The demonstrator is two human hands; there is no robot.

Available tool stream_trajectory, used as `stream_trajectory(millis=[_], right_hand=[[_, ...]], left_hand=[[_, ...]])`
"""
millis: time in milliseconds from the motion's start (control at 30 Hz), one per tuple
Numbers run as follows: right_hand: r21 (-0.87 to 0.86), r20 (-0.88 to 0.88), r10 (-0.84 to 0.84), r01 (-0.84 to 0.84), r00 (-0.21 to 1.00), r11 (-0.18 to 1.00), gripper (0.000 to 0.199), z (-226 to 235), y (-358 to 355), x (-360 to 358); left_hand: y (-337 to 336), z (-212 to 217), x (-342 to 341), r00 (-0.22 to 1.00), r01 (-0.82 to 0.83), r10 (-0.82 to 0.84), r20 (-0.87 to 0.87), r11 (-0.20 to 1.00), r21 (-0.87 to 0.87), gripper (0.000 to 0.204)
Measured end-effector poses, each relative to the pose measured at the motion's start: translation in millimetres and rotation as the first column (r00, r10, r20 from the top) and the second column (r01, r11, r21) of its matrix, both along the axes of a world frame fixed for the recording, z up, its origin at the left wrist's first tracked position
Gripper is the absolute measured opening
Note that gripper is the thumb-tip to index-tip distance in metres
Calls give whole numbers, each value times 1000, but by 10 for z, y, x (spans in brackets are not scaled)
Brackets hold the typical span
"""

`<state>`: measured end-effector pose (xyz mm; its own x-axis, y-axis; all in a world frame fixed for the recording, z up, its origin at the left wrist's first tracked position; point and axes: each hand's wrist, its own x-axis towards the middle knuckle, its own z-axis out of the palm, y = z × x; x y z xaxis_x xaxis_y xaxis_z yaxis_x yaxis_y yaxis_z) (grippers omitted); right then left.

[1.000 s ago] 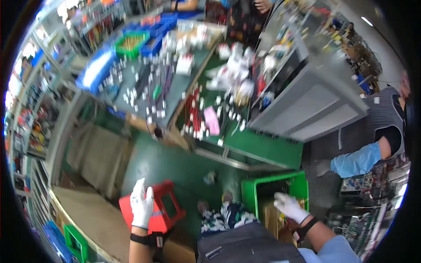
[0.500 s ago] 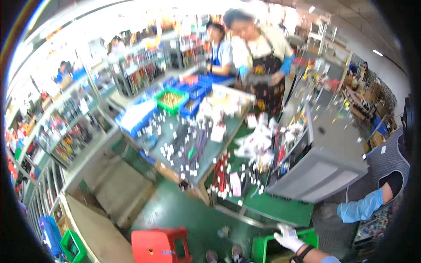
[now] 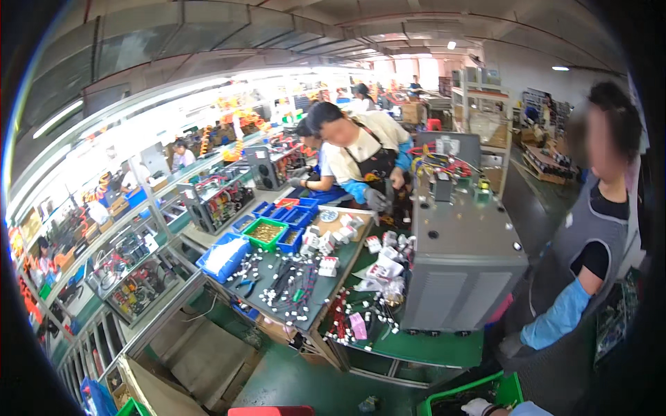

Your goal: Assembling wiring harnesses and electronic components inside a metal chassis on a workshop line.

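Only the top of my right hand (image 3: pixel 477 407), in a white glove, shows at the bottom edge, just inside the green crate (image 3: pixel 444 402) on the floor. Whether its fingers hold anything is hidden by the frame edge. My left hand is out of view. A sliver of the red stool (image 3: pixel 270 411) shows at the bottom, left of the crate.
A dark worktable (image 3: pixel 312 291) strewn with small white parts, wires and blue and green bins (image 3: pixel 267 232) stands ahead. A grey metal cabinet (image 3: pixel 461 277) sits to its right. One person in blue sleeve covers stands at right (image 3: pixel 590 263); two others work beyond the table (image 3: pixel 361 156).
The view has swung upward from the floor to the workshop. My left hand and most of the red stool left the picture; my right hand stays by the green crate.
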<state>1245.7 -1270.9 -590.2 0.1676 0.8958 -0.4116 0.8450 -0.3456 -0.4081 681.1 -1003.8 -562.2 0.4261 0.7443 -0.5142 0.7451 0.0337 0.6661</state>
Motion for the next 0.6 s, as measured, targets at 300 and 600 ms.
stream_trajectory(millis=[300, 600], right_hand=[[-88, -235, -334, 322, 913, 943, 48, 418, 343, -535], [-127, 78, 228, -217, 971, 968, 32, -134, 105, -441]], left_hand=[[163, -964, -427, 731, 634, -509, -455, 754, 175, 30], [382, -757, 8, 813, 544, -402, -422, 783, 302, 23]])
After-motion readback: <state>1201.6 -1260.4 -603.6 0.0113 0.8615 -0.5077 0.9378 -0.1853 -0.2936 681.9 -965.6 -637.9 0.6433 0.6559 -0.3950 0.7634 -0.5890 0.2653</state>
